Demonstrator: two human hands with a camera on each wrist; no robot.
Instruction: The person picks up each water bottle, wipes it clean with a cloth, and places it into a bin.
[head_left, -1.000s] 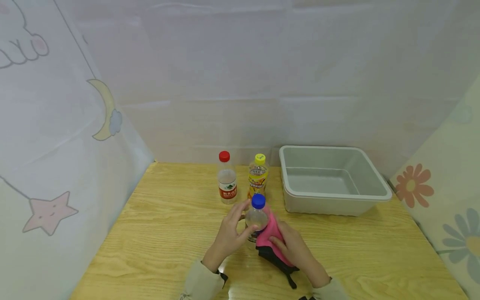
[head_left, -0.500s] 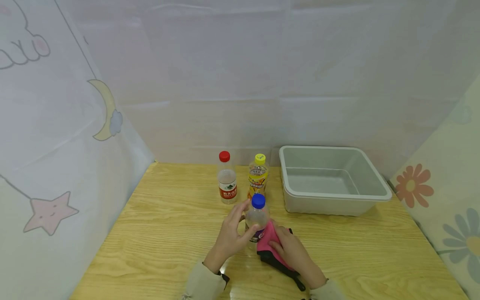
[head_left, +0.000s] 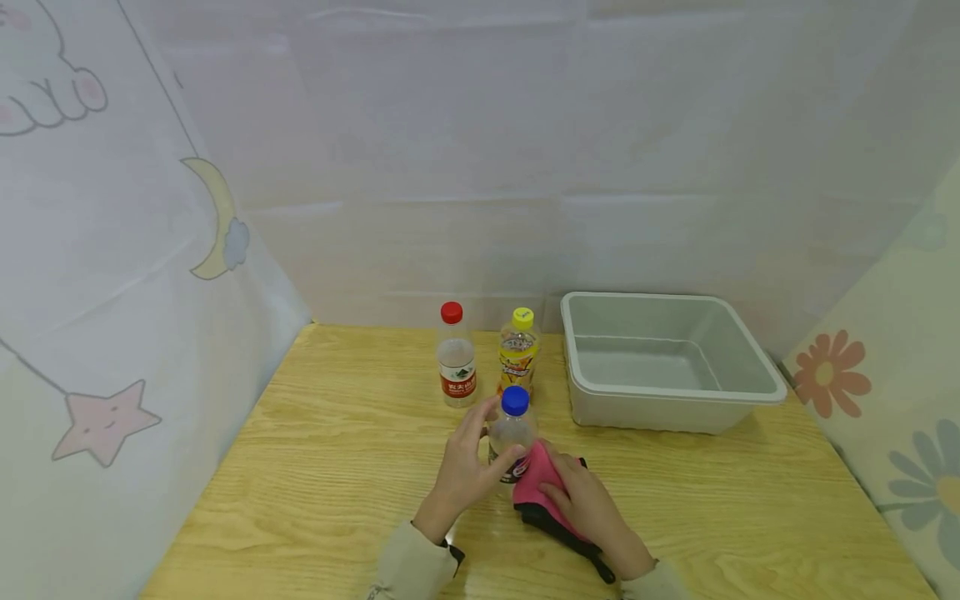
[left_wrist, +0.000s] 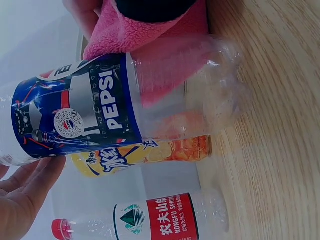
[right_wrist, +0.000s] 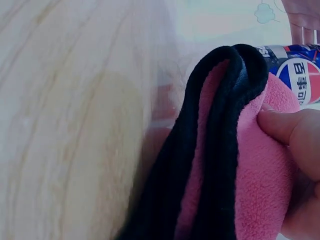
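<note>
A clear Pepsi bottle [head_left: 512,433] with a blue cap stands upright on the wooden table [head_left: 337,467]; in the left wrist view its blue label [left_wrist: 75,120] shows. My left hand [head_left: 468,467] grips the bottle's body from the left. My right hand [head_left: 581,504] holds a folded pink and black cloth [head_left: 536,492] and presses it against the bottle's lower right side. In the right wrist view my thumb [right_wrist: 285,127] pinches the cloth [right_wrist: 230,165] beside the label.
Behind the Pepsi bottle stand a red-capped water bottle [head_left: 455,358] and a yellow-capped drink bottle [head_left: 517,354]. A grey plastic tub [head_left: 667,358] sits at the back right. Printed curtains enclose the table on three sides.
The cloth in my right hand has slid down the bottle from near its shoulder to its lower part. My left hand keeps its grip.
</note>
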